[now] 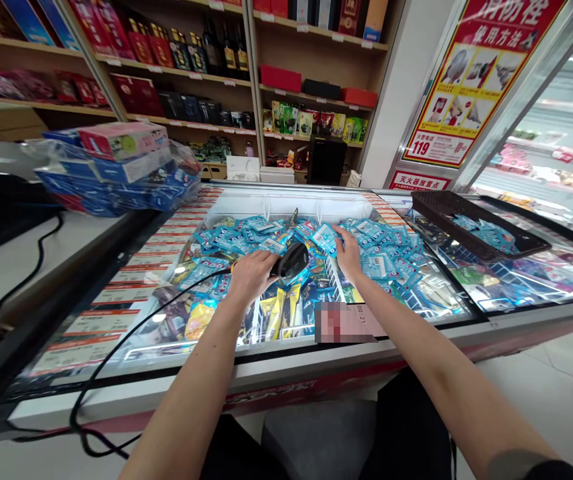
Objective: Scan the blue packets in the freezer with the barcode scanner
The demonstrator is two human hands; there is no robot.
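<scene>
My left hand is closed around the handle of a black corded barcode scanner, its head pointing to the right. My right hand grips a small blue packet by its right edge, with a whitish printed area facing up. The scanner's head is a short way left of this packet. Many like blue packets lie spread over the freezer's glass top, one pile beyond my left hand and another pile right of my right hand. Ice creams in yellow wrappers show through the glass.
A phone lies at the freezer's front edge. To the right, a dark tray holds more blue packets. Plastic-wrapped boxes stand at the left. The scanner's black cable loops down on the left. Stocked shelves rise behind.
</scene>
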